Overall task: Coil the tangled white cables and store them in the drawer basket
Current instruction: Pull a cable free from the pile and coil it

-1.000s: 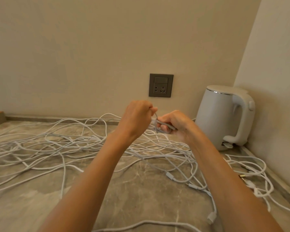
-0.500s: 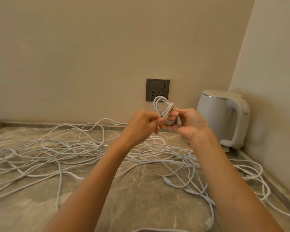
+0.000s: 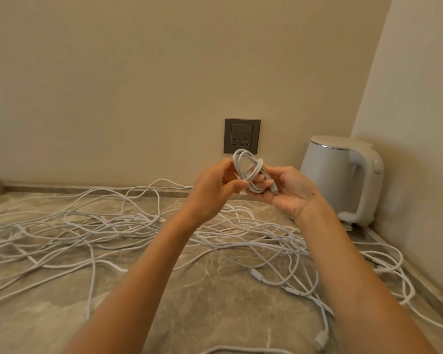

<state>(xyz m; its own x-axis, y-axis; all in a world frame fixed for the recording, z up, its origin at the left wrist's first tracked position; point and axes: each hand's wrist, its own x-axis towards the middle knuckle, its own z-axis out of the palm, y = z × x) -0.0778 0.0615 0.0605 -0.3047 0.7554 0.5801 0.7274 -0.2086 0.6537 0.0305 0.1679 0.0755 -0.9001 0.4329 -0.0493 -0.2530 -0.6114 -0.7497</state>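
1. The coil of white cable is held up between both hands, above the counter and in front of the far wall socket.
2. The left hand is curled, its thumb and fingertips pinching the coil's left side.
3. The right hand lies palm up and half closed, cradling the loops, with the plug end across its fingers.
4. To finish well, keep the loops pinched flat together and wrap or tuck the plug end snugly, so the coil probably won't spring open.
5. The tangled cables lie spread from the left towards the kettle at the right; lift clear of them.
6. The drawer basket is not in view.
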